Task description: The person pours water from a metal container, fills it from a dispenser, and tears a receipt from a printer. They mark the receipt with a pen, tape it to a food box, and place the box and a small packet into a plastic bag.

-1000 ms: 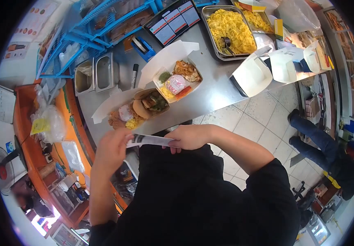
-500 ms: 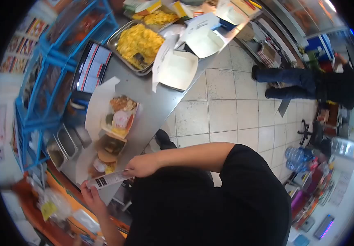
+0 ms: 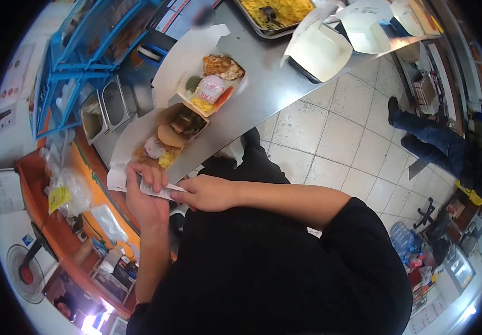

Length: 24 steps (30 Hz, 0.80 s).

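A narrow printed paper slip [image 3: 160, 191] is pinched between my two hands, close to my chest. My left hand [image 3: 145, 192] grips its left end, fingers curled over it. My right hand [image 3: 204, 192] holds the right end. Just beyond my hands, on the steel counter [image 3: 263, 92], lies an open white meal box [image 3: 165, 137] with a bun, meat and yellow rice. A second open meal box [image 3: 210, 89] with a wrapped item, chicken and greens sits further along.
Empty open white boxes [image 3: 322, 50] and a tray of yellow rice [image 3: 274, 11] stand at the far end. Steel insert pans [image 3: 104, 109] and a blue rack [image 3: 84, 44] lie left. Another person [image 3: 447, 151] stands on the tiled floor at right.
The view has swung back toward the counter. My hands have drawn closer together on the paper slip, which now looks shorter, near the closest meal box.
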Each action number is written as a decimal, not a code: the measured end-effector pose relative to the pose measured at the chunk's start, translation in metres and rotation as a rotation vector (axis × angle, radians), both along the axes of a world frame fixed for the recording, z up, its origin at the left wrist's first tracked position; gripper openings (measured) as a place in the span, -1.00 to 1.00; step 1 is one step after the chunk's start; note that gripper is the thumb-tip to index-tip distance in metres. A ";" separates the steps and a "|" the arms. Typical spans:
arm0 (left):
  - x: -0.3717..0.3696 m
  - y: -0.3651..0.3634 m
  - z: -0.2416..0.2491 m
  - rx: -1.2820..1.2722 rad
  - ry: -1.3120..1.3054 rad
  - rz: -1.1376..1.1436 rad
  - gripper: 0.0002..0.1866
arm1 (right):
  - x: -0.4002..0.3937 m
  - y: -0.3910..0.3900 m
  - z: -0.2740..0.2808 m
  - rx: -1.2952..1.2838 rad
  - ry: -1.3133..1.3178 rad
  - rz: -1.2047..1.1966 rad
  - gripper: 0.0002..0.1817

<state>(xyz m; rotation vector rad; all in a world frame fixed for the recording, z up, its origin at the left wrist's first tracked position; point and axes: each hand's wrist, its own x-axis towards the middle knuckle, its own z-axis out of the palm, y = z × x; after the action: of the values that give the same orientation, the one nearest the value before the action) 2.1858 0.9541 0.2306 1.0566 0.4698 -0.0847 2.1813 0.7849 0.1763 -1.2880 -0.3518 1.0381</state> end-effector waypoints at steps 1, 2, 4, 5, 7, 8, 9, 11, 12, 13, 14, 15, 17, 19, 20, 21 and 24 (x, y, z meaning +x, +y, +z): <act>-0.001 0.001 -0.002 -0.021 -0.011 0.022 -0.77 | 0.002 0.001 0.002 -0.020 -0.017 0.008 -0.44; -0.002 0.006 -0.006 -0.023 -0.012 0.030 -0.77 | 0.001 0.006 -0.001 -0.021 -0.018 0.016 -0.44; -0.007 0.017 -0.013 -0.070 -0.029 0.081 -0.76 | -0.007 0.017 -0.011 -0.037 -0.136 -0.033 -0.43; -0.005 0.010 -0.010 -0.072 -0.023 0.100 -0.76 | -0.009 0.019 -0.012 -0.038 -0.130 -0.014 -0.43; 0.004 -0.011 0.006 0.095 0.133 0.474 -0.75 | -0.008 0.031 -0.012 -0.076 -0.253 0.000 -0.47; -0.004 -0.001 0.005 0.024 0.106 0.445 -0.75 | -0.009 0.036 -0.014 -0.063 -0.270 -0.012 -0.48; -0.015 0.017 -0.002 -0.031 0.062 0.431 -0.75 | -0.010 0.039 -0.017 -0.029 -0.296 -0.010 -0.49; -0.034 0.034 -0.010 -0.066 0.032 0.507 -0.75 | -0.007 0.048 -0.019 -0.142 -0.212 0.222 -0.56; -0.041 0.038 -0.012 -0.085 0.094 0.606 -0.73 | -0.002 0.053 -0.002 -0.120 -0.253 0.209 -0.61; -0.051 0.048 -0.018 -0.067 0.122 0.654 -0.68 | 0.002 0.062 0.005 -0.204 -0.245 0.325 -0.62; -0.062 0.053 -0.031 0.090 0.055 0.657 -0.62 | 0.000 0.067 -0.017 -0.258 -0.253 0.375 -0.64; -0.062 0.068 -0.036 0.172 0.183 0.666 -0.65 | 0.006 0.077 -0.018 -0.250 -0.160 0.342 -0.61; -0.080 0.088 -0.068 0.121 0.063 0.599 -0.66 | 0.015 0.091 -0.027 -0.389 -0.249 0.362 -0.54; -0.086 0.110 -0.079 0.106 0.051 0.488 -0.64 | 0.027 0.105 -0.025 -0.445 -0.380 0.377 -0.48; -0.097 0.127 -0.081 -0.002 0.074 0.432 -0.61 | 0.036 0.113 -0.025 -0.472 -0.329 0.411 -0.50; -0.109 0.148 -0.082 -0.022 0.109 0.357 -0.60 | 0.051 0.113 -0.049 -0.520 -0.397 0.454 -0.53; -0.169 0.204 -0.096 -0.054 0.162 0.193 -0.60 | 0.041 0.153 -0.015 -0.520 -0.297 0.461 -0.50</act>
<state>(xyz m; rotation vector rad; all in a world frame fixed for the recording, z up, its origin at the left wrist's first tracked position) 2.0169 1.1580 0.1344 0.9507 0.7105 -0.0119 2.2223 0.9377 0.1614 -1.8933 -0.6557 1.3840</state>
